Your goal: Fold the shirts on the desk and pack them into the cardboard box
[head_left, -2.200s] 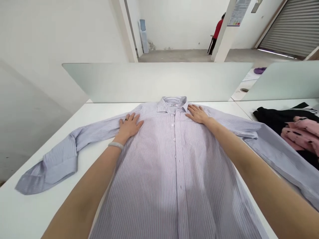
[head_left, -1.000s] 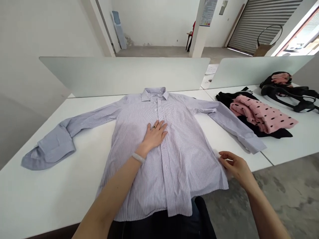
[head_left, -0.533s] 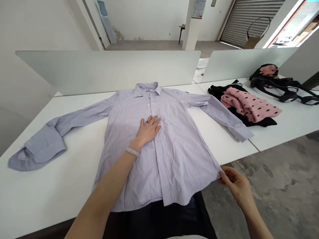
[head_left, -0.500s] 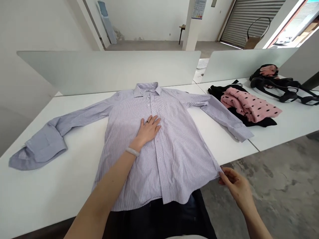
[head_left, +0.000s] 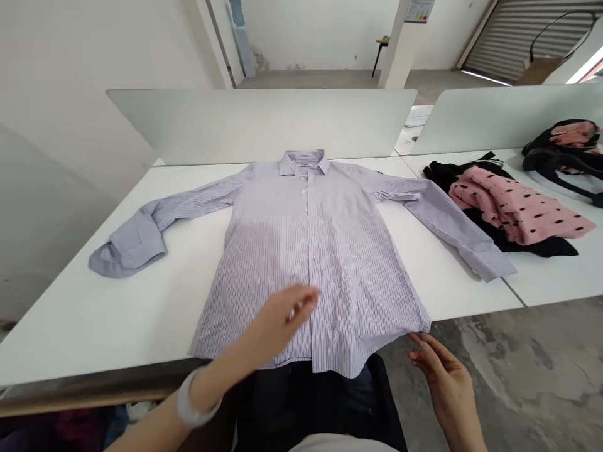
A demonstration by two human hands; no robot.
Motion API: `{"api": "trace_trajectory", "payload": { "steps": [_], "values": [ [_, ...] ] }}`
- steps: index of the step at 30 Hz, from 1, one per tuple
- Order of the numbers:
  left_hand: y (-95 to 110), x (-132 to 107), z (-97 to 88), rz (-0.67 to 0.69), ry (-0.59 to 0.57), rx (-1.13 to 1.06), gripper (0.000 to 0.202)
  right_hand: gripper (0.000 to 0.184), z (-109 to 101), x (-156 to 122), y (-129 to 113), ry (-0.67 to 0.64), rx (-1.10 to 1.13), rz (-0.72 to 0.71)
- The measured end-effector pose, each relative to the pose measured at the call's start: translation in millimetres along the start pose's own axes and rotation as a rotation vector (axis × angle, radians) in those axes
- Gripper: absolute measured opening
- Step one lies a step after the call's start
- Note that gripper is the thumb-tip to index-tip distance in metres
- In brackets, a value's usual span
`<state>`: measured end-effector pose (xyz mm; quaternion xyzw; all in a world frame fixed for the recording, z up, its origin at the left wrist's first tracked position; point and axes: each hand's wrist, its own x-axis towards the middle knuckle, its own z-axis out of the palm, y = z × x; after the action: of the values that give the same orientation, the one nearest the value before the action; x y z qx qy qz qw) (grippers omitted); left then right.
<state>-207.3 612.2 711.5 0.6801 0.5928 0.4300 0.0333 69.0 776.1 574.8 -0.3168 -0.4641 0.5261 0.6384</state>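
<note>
A pale lilac striped shirt (head_left: 320, 245) lies flat, buttoned and face up on the white table (head_left: 117, 301), collar at the far side, both sleeves spread out. Its hem hangs a little over the near edge. My left hand (head_left: 277, 320), blurred by motion, hovers over the lower front of the shirt with its fingers stretched out. My right hand (head_left: 440, 370) is off the table's edge just below the shirt's right hem corner, fingers loosely apart and holding nothing.
A pink garment with black dots (head_left: 513, 207) lies on black cloth (head_left: 471, 172) on the adjoining table at right. More dark and pink clothing (head_left: 565, 147) lies further right. Frosted dividers (head_left: 259, 122) stand along the far edge. Concrete floor (head_left: 518, 376) lies at right.
My left hand has lifted off the shirt's chest and drawn back toward the hem. My right hand has let go of the hem corner and opened. The view has swung left.
</note>
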Motion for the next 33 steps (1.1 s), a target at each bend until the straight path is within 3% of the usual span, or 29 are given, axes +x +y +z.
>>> {"api": "trace_trajectory", "payload": {
  "steps": [2,4,6,9,12,16,20,26,33],
  "values": [
    [-2,-38,22.0,-0.157,-0.218,-0.209,0.029,0.045,-1,3,3,-0.002,0.071,0.042],
    [-14,-65,48.3,-0.319,-0.345,-0.428,0.031,0.042,-1,6,5,0.008,0.125,0.088],
    [-31,-80,72.8,-0.468,-0.335,-0.594,0.035,0.039,0,8,7,0.031,0.190,0.140],
    [-52,-84,95.1,-0.610,-0.213,-0.804,0.052,0.035,3,7,7,0.043,0.273,0.189],
    [-59,-78,98.9,-0.719,-0.137,-0.958,0.064,0.032,6,3,5,0.038,0.256,0.183],
    [-55,-74,93.7,-0.796,-0.078,-1.048,0.061,0.028,6,0,3,0.017,0.142,0.122],
    [-51,-72,92.8,-0.797,-0.093,-0.980,0.053,0.025,8,1,-2,-0.004,0.102,0.048],
    [-53,-69,98.5,-0.747,-0.068,-0.930,0.035,0.022,9,4,-9,-0.022,0.194,0.050],
    [-59,-72,103.9,-0.736,0.005,-0.932,0.038,0.023,-5,17,-1,-0.003,0.171,0.047]
  ]
}}
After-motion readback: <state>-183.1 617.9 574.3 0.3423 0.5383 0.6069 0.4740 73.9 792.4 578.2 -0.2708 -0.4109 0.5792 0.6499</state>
